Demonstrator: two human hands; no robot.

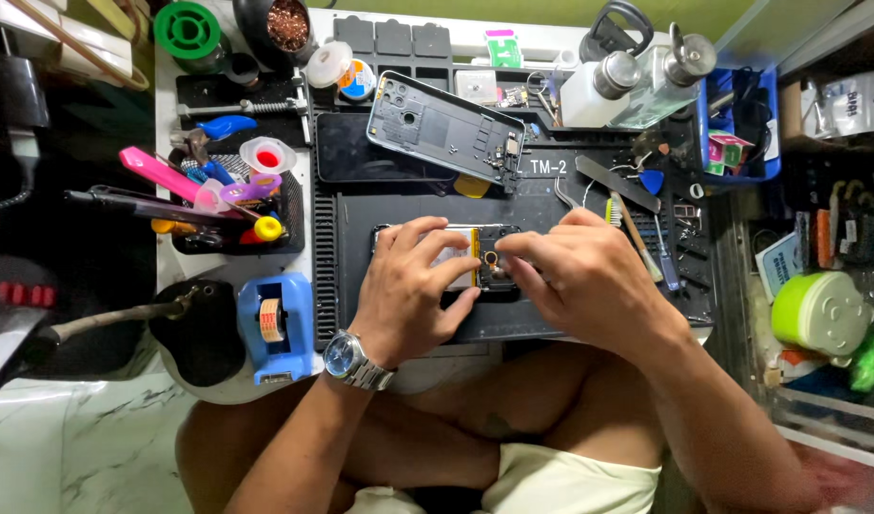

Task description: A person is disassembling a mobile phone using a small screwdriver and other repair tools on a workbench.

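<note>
From the head camera, an opened phone (475,257) lies on a dark work mat (408,209), and both hands cover most of it. Only its pale battery and a strip of circuit board by a round camera opening show between the fingers; its lower edge and both ends are hidden. The left hand (413,286) rests over the phone's left part, fingers spread and curled down onto it, thumb at the near edge, pinning it in place. A steel wristwatch (353,359) sits on that wrist. The right hand (575,271) lies over the phone's right end, fingertips pressed together at the circuit board; whether they pinch some small part or tool cannot be told, since the fingers hide that spot.

Beyond the phone, a detached back cover (444,128) lies tilted across a dark screen panel (361,152). Right of the phone lie tweezers and thin pry tools (637,214), small and hard to separate. Farther beyond stand two pump bottles (637,81). Left of the phone, a black holder (232,205) carries pink and yellow tools, and nearer the person sits a blue tape dispenser (275,324). A blue bin (741,124) stands far right, its contents unclear.

The mat lies on a white bench; marble floor shows at lower left, cluttered shelves at right are cut off.
</note>
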